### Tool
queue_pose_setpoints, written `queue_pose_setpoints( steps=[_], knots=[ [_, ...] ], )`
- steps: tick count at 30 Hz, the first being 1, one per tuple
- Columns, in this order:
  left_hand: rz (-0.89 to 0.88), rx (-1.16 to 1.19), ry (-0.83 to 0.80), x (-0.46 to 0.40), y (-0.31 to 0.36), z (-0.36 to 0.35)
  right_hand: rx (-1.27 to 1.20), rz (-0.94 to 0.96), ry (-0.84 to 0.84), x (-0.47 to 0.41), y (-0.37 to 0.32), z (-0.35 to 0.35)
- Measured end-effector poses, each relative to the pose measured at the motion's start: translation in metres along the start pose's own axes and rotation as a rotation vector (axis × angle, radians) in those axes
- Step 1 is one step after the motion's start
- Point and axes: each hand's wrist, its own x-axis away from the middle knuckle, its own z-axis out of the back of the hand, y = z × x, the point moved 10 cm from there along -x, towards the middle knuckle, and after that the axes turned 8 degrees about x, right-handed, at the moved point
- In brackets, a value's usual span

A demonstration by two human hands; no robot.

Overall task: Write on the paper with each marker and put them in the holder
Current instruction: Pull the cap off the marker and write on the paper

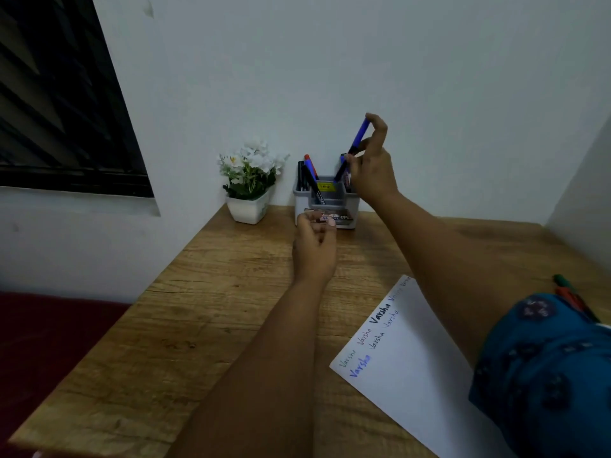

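A grey holder (pixel 325 206) stands at the back of the wooden desk against the wall, with several markers (pixel 310 175) leaning in it. My right hand (pixel 372 166) is raised over the holder's right side and pinches a blue marker (pixel 358 135) that tilts down into it. My left hand (pixel 314 247) hovers just in front of the holder, fingers loosely curled, holding nothing I can see. The white paper (pixel 406 365) with a word written several times in black and blue lies at the right front.
A white pot of white flowers (pixel 249 183) stands left of the holder. More markers, green and red (pixel 570 294), lie at the desk's right edge behind my sleeve. A dark window sits on the left wall; a red surface lies below the desk's left edge.
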Motion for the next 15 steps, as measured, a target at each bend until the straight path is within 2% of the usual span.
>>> queue_pose_setpoints(
  steps=[4,10,15],
  knots=[
    [-0.003,0.001,-0.002,0.0,0.0,0.0,0.152,0.081,-0.136,-0.001,-0.009,-0.029],
    [-0.007,-0.003,0.011,-0.001,0.0,0.001,0.121,0.012,0.004,-0.015,-0.001,-0.029],
    [0.003,-0.011,0.014,-0.002,-0.002,0.001,0.303,0.087,-0.136,-0.019,-0.008,-0.057]
  ],
)
